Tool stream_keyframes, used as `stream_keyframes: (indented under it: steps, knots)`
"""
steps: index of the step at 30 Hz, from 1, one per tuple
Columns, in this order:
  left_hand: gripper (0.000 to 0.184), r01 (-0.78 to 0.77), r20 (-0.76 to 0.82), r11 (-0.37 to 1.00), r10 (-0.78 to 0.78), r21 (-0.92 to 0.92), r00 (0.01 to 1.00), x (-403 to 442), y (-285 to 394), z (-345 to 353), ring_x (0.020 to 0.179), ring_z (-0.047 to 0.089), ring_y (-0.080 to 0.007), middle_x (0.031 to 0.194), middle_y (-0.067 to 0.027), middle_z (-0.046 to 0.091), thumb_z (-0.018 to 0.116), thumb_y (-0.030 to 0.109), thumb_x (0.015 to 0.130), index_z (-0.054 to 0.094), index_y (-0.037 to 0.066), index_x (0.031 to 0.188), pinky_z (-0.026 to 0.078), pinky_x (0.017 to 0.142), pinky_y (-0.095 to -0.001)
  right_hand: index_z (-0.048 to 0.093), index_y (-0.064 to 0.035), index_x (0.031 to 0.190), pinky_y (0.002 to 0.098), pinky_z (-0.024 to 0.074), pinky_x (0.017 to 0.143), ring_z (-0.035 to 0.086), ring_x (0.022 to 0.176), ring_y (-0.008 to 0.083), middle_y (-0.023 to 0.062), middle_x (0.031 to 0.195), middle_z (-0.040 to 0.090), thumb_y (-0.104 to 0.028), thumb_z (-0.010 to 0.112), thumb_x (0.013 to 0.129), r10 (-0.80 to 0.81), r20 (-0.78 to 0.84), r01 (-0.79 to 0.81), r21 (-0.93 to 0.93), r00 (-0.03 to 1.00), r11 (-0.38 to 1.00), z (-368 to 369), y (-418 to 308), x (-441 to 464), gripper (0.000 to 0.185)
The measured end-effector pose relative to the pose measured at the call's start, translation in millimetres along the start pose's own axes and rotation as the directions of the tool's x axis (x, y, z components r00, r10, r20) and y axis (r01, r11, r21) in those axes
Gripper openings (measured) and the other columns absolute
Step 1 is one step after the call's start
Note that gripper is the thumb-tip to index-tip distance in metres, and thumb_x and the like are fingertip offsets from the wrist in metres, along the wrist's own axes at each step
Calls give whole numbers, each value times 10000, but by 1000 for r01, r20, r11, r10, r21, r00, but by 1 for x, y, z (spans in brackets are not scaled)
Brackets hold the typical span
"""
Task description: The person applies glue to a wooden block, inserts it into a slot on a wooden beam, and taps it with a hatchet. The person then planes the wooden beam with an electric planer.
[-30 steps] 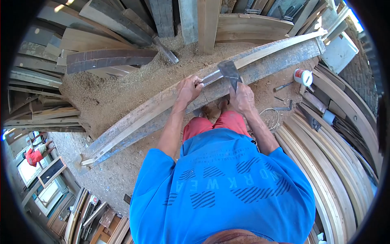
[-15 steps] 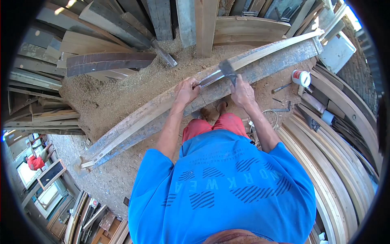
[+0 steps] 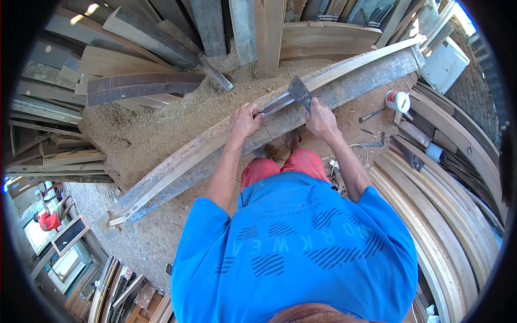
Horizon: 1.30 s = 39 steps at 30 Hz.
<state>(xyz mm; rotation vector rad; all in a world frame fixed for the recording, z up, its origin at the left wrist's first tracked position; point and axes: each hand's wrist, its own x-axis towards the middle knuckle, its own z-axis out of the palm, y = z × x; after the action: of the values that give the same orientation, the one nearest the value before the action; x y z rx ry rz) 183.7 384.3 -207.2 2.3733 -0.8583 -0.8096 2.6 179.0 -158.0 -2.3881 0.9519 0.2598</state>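
Note:
My left hand (image 3: pixel 246 121) is closed at the near end of a shiny, long, narrow tool that looks like a chisel (image 3: pixel 277 104). It lies along a long pale wooden strip (image 3: pixel 186 164) on a worn, paint-stained beam (image 3: pixel 366 75). My right hand (image 3: pixel 322 119) grips the handle of a hammer (image 3: pixel 299 91). The hammer's dark head is at the far end of the chisel; whether they touch I cannot tell. My left fingers hide the chisel's other end.
Sawdust (image 3: pixel 140 126) covers the ground beyond the beam. Stacked boards (image 3: pixel 431 210) lie at right, with more timber leaning at the back. A white tub (image 3: pixel 397 101) and a thin-handled tool (image 3: pixel 371 115) are on the ground at right. Another person in red (image 3: pixel 49 221) is far left.
The hammer head has tilted and shifted slightly left, and looks sharper now. My left hand stays at the chisel. The view has shifted a little.

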Motion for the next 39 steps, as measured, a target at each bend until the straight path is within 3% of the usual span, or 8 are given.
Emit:
stream_keyframes:
  steps: [8, 11, 17, 20, 24, 27, 33, 39]
  knots:
    - [230, -87, -68, 996, 89, 33, 994, 4, 0, -1, 885, 710, -292, 955, -111, 723, 784, 272, 847, 762, 111, 1010, 540, 793, -424, 503, -4, 1180, 626, 509, 793, 658, 875, 544, 329, 881, 685, -252, 634, 948, -11, -199, 52, 204, 980, 978, -8, 0, -22, 364]
    - [231, -88, -53, 996, 88, 4, 995, 6, -5, 2, 887, 711, -290, 959, -115, 729, 775, 270, 848, 765, 107, 1011, 540, 796, -420, 505, -10, 1177, 619, 514, 774, 666, 866, 532, 326, 871, 682, -243, 632, 958, -19, -143, 46, 187, 990, 981, -14, -12, -29, 344]
    - [213, -54, -29, 998, 53, -23, 998, 4, -2, 0, 989, 697, -323, 1015, -107, 724, 750, 274, 856, 751, 143, 1024, 536, 858, -458, 497, 10, 1122, 601, 524, 733, 679, 825, 513, 300, 851, 686, -231, 620, 966, -282, -235, 305, 68, 930, 950, 18, -29, -34, 312]
    - [196, -100, -87, 992, 106, 72, 990, 3, -2, 1, 892, 711, -301, 944, -125, 734, 773, 228, 831, 755, 93, 972, 543, 788, -421, 488, 14, 1082, 605, 518, 746, 673, 834, 516, 296, 858, 684, -219, 636, 950, -150, 104, 154, -25, 983, 988, 28, -30, -19, 306]
    - [203, -70, -57, 997, 70, 15, 996, 3, -7, 4, 988, 698, -327, 1006, -113, 719, 751, 283, 850, 756, 154, 1007, 542, 853, -452, 490, 19, 1084, 594, 522, 757, 679, 860, 508, 303, 892, 691, -197, 609, 945, -159, 74, 158, 18, 984, 987, 7, -45, -28, 283]
    - [189, -67, -67, 997, 64, -47, 996, 7, -9, 8, 976, 696, -334, 1002, -113, 713, 751, 273, 850, 754, 151, 996, 542, 847, -451, 488, 22, 1098, 599, 520, 762, 677, 859, 511, 305, 890, 689, -195, 610, 941, -234, -108, 241, 64, 966, 968, 15, -50, -37, 295]
    - [203, -67, -66, 997, 65, -23, 996, 12, -4, -1, 949, 689, -349, 957, -117, 695, 754, 254, 842, 736, 130, 1001, 538, 827, -464, 489, 23, 1092, 597, 519, 761, 679, 867, 505, 307, 887, 688, -194, 615, 938, -131, 115, 131, 0, 985, 991, 21, -46, -18, 294]
    - [206, -119, -87, 991, 124, 64, 988, 8, -12, 9, 928, 694, -340, 944, -124, 710, 756, 230, 826, 728, 114, 993, 542, 808, -457, 493, 20, 1097, 601, 522, 795, 678, 872, 515, 332, 889, 687, -205, 602, 922, -131, 130, 131, 6, 983, 991, 33, -37, -20, 306]
